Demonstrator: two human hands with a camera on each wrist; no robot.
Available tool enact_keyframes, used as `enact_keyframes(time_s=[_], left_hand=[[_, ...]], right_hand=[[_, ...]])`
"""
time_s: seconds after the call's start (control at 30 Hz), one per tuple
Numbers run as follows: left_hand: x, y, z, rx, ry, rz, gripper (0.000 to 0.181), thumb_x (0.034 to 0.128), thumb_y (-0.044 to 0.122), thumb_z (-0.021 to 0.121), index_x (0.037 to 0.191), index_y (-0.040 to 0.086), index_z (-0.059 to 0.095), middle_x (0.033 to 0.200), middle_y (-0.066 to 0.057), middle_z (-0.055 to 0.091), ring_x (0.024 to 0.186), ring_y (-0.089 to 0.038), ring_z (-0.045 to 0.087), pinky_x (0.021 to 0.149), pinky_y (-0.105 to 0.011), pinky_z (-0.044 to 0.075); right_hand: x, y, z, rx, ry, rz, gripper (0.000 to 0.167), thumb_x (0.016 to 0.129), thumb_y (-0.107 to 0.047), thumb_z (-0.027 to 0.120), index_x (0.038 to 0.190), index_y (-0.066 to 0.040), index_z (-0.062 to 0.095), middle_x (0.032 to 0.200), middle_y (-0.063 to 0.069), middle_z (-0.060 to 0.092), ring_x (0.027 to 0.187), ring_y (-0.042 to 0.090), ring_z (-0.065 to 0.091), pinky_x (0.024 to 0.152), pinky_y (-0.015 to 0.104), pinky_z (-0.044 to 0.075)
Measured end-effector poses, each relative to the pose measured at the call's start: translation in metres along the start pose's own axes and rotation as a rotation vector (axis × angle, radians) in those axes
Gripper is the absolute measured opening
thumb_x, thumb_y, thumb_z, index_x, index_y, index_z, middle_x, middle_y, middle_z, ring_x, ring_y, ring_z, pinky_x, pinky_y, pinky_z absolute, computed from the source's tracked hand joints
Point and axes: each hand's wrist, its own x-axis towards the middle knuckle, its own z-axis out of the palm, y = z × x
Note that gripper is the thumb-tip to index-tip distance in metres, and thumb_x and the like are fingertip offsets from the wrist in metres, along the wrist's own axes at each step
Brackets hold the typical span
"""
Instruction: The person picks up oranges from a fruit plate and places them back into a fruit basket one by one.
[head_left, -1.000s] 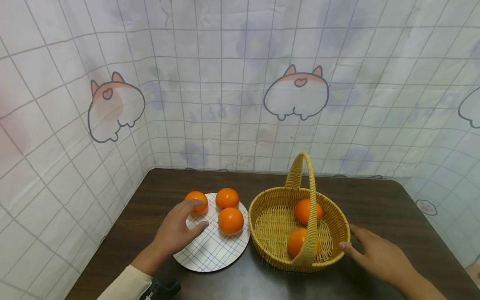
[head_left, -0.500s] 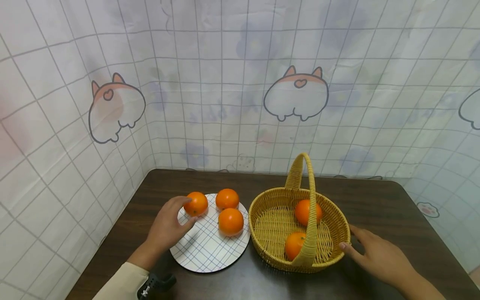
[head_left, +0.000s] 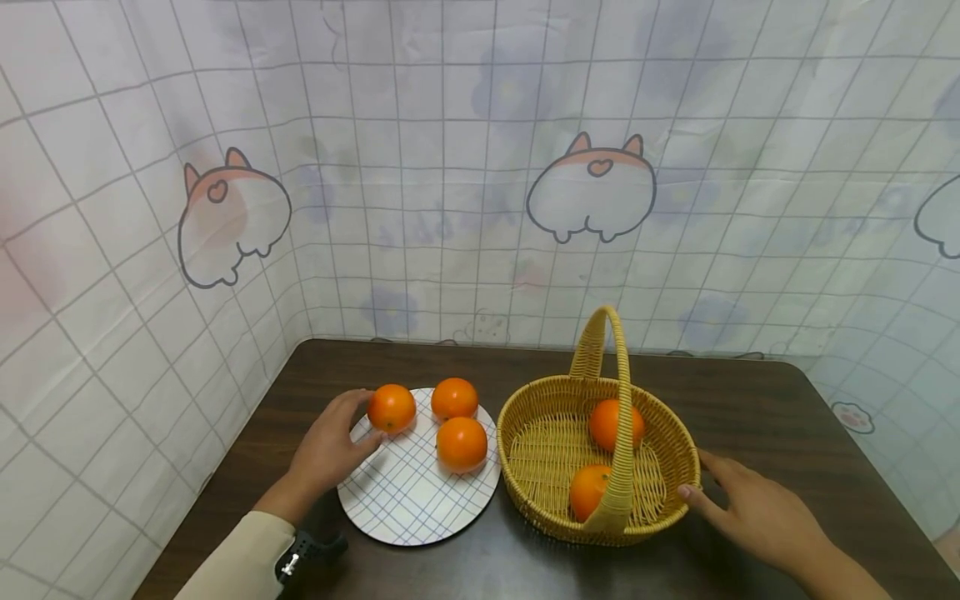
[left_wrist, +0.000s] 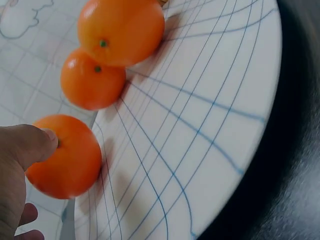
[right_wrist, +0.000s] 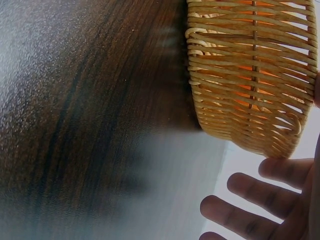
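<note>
My left hand (head_left: 327,447) is at the left side of a white plate (head_left: 417,508) with a blue grid. Its thumb and fingers are spread around the near-left side of an orange (head_left: 392,408); in the left wrist view the thumb lies over the fruit (left_wrist: 67,165). Two more oranges, a rear one (head_left: 454,399) and a front one (head_left: 461,444), sit on the plate. A yellow wicker basket (head_left: 525,500) holds two oranges, one at the back (head_left: 609,425) and one nearer (head_left: 588,490). My right hand (head_left: 761,508) rests against the basket's right rim, fingers extended.
The basket's tall arched handle (head_left: 624,392) stands upright over it. Plate and basket stand side by side on a dark wooden table (head_left: 780,417). A grid-patterned cloth (head_left: 480,208) hangs behind and at the sides.
My left hand has drawn back left and slightly down beside the plate's left orange. The nearer orange in the basket has rolled slightly left. My right hand has stayed at the basket.
</note>
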Motion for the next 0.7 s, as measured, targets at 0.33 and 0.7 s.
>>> enact_keyframes(time_s=[0.33,0.7], left_hand=[[0.009,-0.009,0.004,-0.008,-0.040,-0.003,0.075,0.0878,0.026,0.082,0.150,0.006,0.046,0.152,-0.020,0.045,0.138,-0.042,0.044,0.111,-0.061,0.037],[0.016,-0.008,0.004,-0.012,-0.089,-0.019,0.081,0.0886,0.029,0.082,0.155,0.007,0.041,0.155,-0.022,0.042,0.140,-0.044,0.042,0.111,-0.063,0.036]], right_hand=[[-0.001,-0.001,-0.001,0.004,-0.004,0.000,0.076,0.101,-0.059,0.053,0.145,0.002,0.051,0.135,0.029,0.059,0.109,0.047,0.064,0.072,0.065,0.055],[-0.001,0.000,0.000,0.003,0.000,0.001,0.076,0.101,-0.059,0.054,0.145,0.002,0.051,0.135,0.029,0.059,0.108,0.047,0.065,0.071,0.064,0.055]])
